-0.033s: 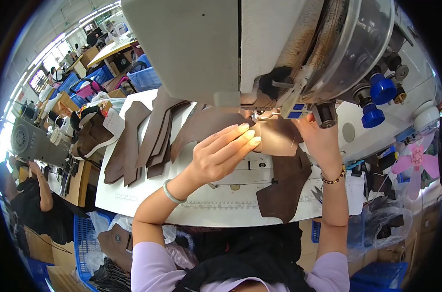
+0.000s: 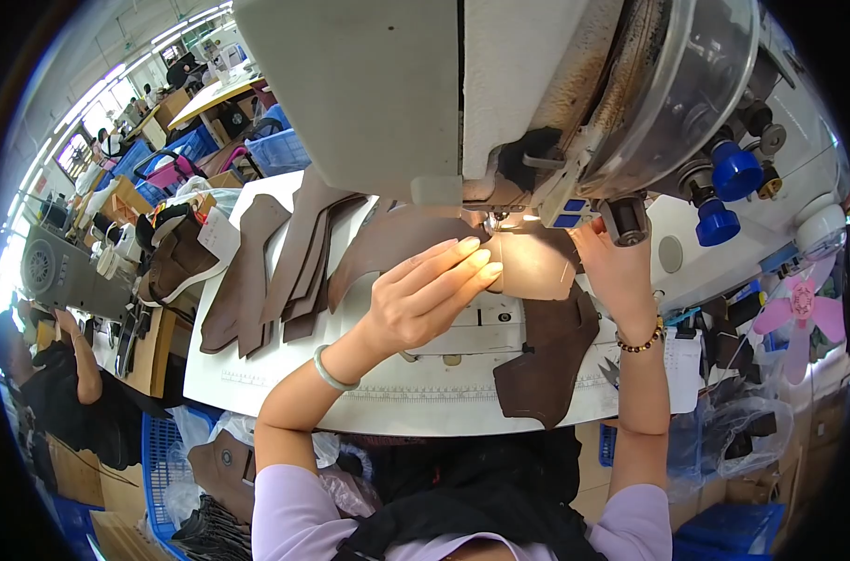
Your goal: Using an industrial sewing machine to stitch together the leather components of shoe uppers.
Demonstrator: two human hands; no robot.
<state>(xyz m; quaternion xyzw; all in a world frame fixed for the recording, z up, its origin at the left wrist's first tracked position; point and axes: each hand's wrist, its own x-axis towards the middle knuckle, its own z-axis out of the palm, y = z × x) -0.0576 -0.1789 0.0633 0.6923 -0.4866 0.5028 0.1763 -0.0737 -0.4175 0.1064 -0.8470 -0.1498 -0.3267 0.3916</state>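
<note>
My left hand [image 2: 434,292] lies on brown leather pieces under the sewing machine's needle area [image 2: 492,221], fingers stretched out and close together, its thumb hidden. To its right is a lit leather piece [image 2: 534,268], pale tan under the lamp. My right hand [image 2: 612,266] is at that piece's right edge, fingers curled in against it and partly hidden by a machine part. A long brown leather piece [image 2: 547,369] hangs toward the table's near edge. The curved brown piece [image 2: 388,245] extends left from beneath my left hand.
Several brown leather strips [image 2: 299,266] lie on the left of the white table [image 2: 388,407]. A brown shoe [image 2: 177,262] stands beyond them. Scissors [image 2: 610,372] lie beside my right forearm. A pink fan [image 2: 799,304] stands at right, a blue basket [image 2: 154,467] below left.
Both hands stay in place. The leather between them looks paler and more brightly lit toward its upper right; any shift of it is very small.
</note>
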